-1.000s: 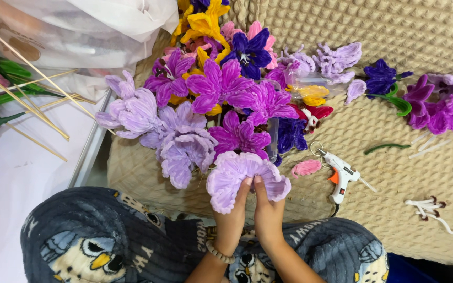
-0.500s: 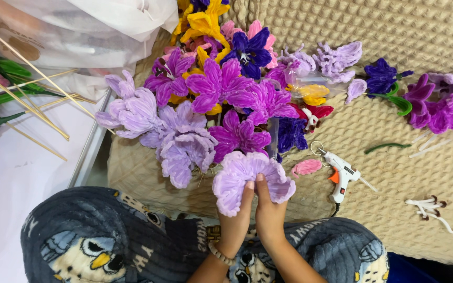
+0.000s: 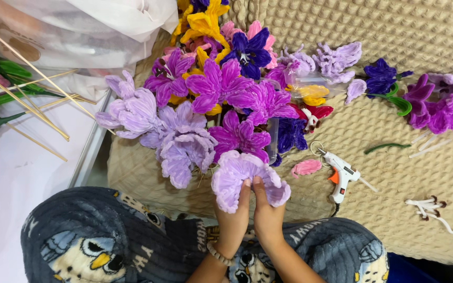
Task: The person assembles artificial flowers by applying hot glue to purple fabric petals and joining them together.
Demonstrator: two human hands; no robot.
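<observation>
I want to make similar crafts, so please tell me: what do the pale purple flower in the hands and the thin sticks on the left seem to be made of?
The pale purple flower, held by the left hand and right hand, looks like bent fuzzy chenille stems: matte, with ribbed looped petals. The thin sticks seem bamboo or wood: pale tan, straight, dull.
</observation>
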